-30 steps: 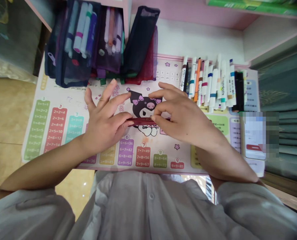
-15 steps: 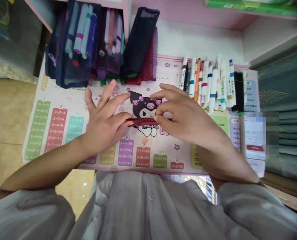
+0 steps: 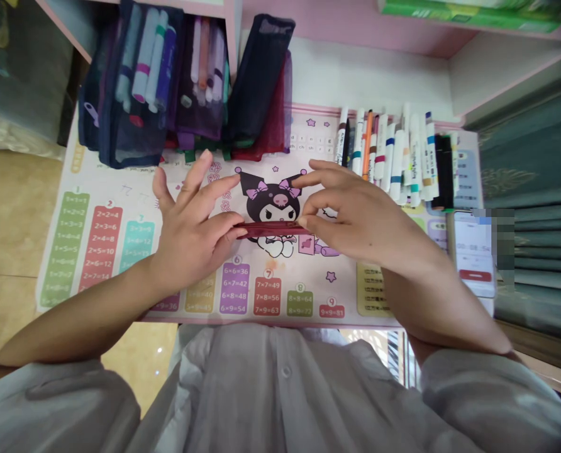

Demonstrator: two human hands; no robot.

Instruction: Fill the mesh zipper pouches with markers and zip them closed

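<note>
A narrow dark red zip pouch (image 3: 271, 229) is held edge-up over the cartoon figure printed on the desk mat. My left hand (image 3: 193, 220) pinches its left end between thumb and forefinger, the other fingers spread upward. On the right, my right hand (image 3: 344, 211) has thumb and forefinger pinched at the pouch's top edge, seemingly on the zipper pull, which the fingertips mostly cover. The pouch's right end is partly behind this hand. Whether anything lies inside the pouch cannot be seen.
Mesh pouches (image 3: 136, 135) with markers inside stand at the back left, beside a dark navy pouch (image 3: 256, 82) and a red one (image 3: 271, 119). Loose markers (image 3: 384, 151) lie in a row at the back right. A phone (image 3: 472, 251) rests at the mat's (image 3: 304, 270) right edge.
My right hand has slid a little to the right along the pouch's top edge, away from my left hand. My left hand keeps its pinch. The view has shifted slightly.
</note>
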